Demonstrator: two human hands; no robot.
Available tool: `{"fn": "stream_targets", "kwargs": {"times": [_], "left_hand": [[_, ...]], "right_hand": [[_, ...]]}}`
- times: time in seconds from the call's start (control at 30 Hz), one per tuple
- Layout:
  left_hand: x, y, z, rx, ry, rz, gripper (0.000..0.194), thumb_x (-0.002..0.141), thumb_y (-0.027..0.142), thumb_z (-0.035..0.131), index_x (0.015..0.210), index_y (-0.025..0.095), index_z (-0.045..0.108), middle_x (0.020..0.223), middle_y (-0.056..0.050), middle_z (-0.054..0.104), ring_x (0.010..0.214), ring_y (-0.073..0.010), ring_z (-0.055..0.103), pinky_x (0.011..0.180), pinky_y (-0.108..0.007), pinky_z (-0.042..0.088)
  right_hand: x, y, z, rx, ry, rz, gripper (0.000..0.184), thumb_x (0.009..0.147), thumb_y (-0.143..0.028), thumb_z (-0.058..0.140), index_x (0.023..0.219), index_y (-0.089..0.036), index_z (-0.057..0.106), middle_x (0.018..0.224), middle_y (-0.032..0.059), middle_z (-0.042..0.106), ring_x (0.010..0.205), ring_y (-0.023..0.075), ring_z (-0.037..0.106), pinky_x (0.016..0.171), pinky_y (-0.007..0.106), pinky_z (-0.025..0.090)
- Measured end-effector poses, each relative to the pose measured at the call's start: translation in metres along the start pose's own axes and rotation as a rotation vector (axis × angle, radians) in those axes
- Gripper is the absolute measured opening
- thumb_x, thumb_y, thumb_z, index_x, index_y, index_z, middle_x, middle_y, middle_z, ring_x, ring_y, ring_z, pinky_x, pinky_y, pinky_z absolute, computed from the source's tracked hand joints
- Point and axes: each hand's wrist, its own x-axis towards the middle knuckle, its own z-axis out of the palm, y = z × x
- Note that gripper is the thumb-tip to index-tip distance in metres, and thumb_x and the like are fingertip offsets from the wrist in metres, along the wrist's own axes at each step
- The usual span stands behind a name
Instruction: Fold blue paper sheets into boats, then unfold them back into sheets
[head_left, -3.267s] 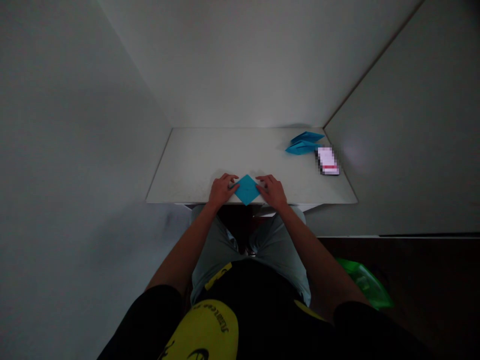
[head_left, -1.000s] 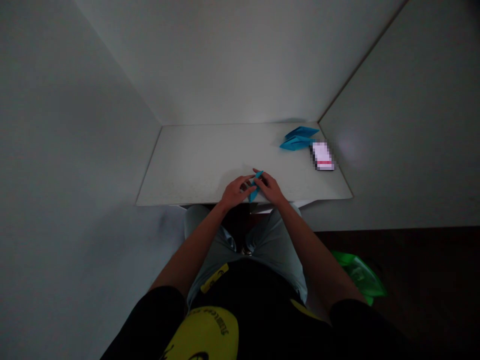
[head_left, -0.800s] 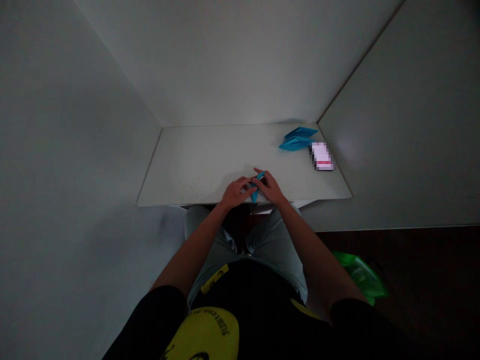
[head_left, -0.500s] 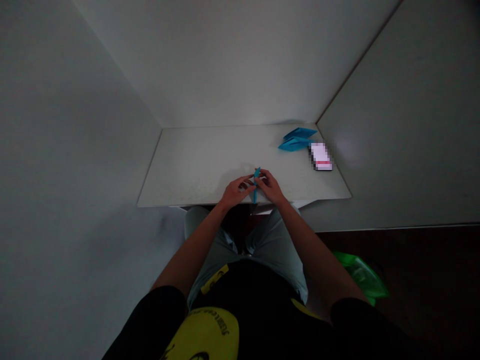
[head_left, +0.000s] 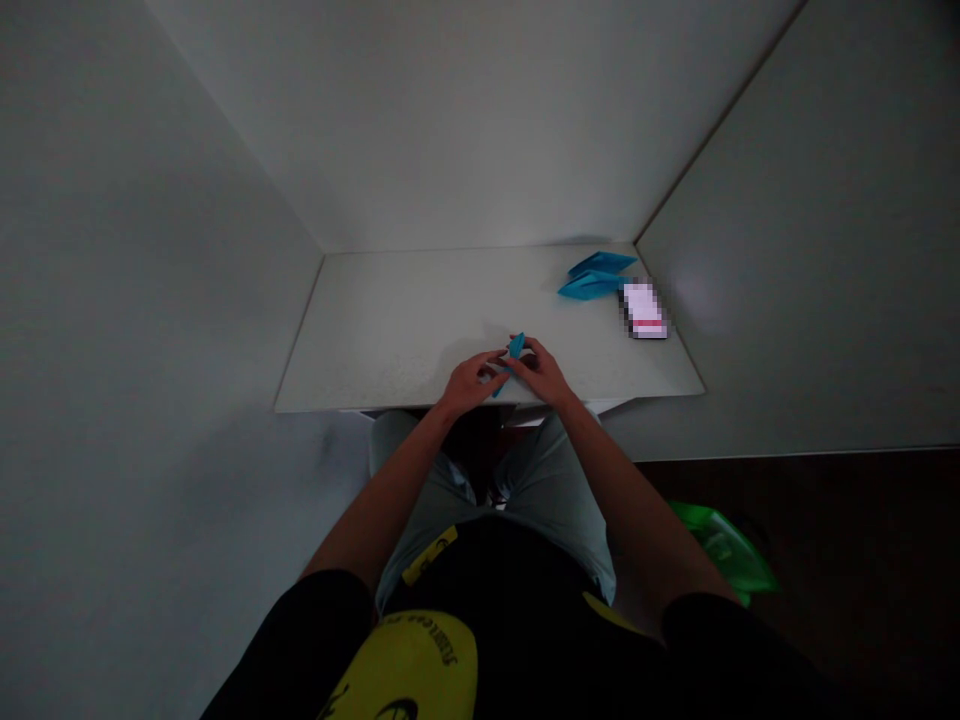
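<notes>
A small piece of folded blue paper [head_left: 517, 345] is held between my two hands, just above the front edge of the white table [head_left: 390, 320]. My left hand [head_left: 472, 383] pinches it from the left with thumb and fingers. From the right, my right hand [head_left: 541, 372] grips it, the thumb across its near face. The paper is tilted, its wider top leaning right and its thin lower end poking out below the thumbs. The fingers cover its middle.
Two folded blue paper shapes [head_left: 592, 285] lie at the table's back right corner. Beside them is a phone [head_left: 644, 310] with a blurred, lit screen. Walls rise behind and on both sides. A green plastic bag [head_left: 724, 550] sits on the dark floor at the right.
The folded paper has turned from nearly upright to a slant, its lower end swinging left and its top shifting slightly right. Both hands stay on it in nearly the same place.
</notes>
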Motion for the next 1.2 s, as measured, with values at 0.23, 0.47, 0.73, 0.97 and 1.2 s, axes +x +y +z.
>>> {"fn": "stream_targets", "kwargs": {"times": [0.23,0.47,0.73,0.97,1.2], "left_hand": [[0.0,-0.002,-0.001,-0.014,-0.003,0.016,0.044,0.099,0.038,0.073,0.14,0.022,0.073,0.127,-0.009,0.081,0.1,-0.0203,0.079,0.093,-0.035,0.064],[0.0,-0.005,-0.003,-0.06,-0.033,0.026,0.041,0.102,0.039,0.068,0.138,0.023,0.073,0.127,-0.009,0.081,0.101,-0.0208,0.079,0.094,-0.035,0.064],[0.0,-0.01,0.002,-0.054,0.085,0.045,0.051,0.094,0.024,0.068,0.145,0.02,0.065,0.128,-0.011,0.074,0.087,-0.0164,0.073,0.08,-0.03,0.06],[-0.001,-0.001,0.005,0.088,0.159,0.012,0.052,0.095,0.022,0.064,0.147,0.021,0.065,0.096,-0.003,0.072,0.074,-0.015,0.063,0.077,-0.03,0.053],[0.003,0.002,0.0,-0.089,0.187,-0.082,0.047,0.1,0.024,0.055,0.145,0.022,0.068,0.074,0.001,0.069,0.061,-0.0151,0.061,0.063,-0.027,0.048]], "right_hand": [[0.0,0.006,-0.001,-0.04,-0.004,0.01,0.071,0.081,-0.067,0.085,0.134,-0.025,0.063,0.095,0.0041,0.075,0.079,0.0226,0.072,0.075,0.039,0.062],[-0.001,0.012,-0.004,-0.008,-0.013,0.001,0.071,0.081,-0.063,0.088,0.137,-0.027,0.062,0.096,0.0034,0.075,0.079,0.0235,0.073,0.076,0.041,0.063],[-0.003,0.013,-0.004,-0.025,-0.012,-0.119,0.069,0.089,-0.048,0.082,0.15,-0.03,0.056,0.149,0.0133,0.064,0.086,0.0197,0.072,0.079,0.04,0.063],[-0.007,0.015,-0.001,-0.16,0.062,-0.18,0.062,0.088,-0.034,0.077,0.147,-0.028,0.058,0.145,0.0132,0.06,0.088,0.019,0.067,0.079,0.038,0.061],[-0.001,0.027,-0.007,-0.103,0.16,-0.173,0.043,0.095,-0.04,0.07,0.136,-0.028,0.066,0.142,0.013,0.061,0.097,0.0225,0.07,0.084,0.042,0.064]]}}
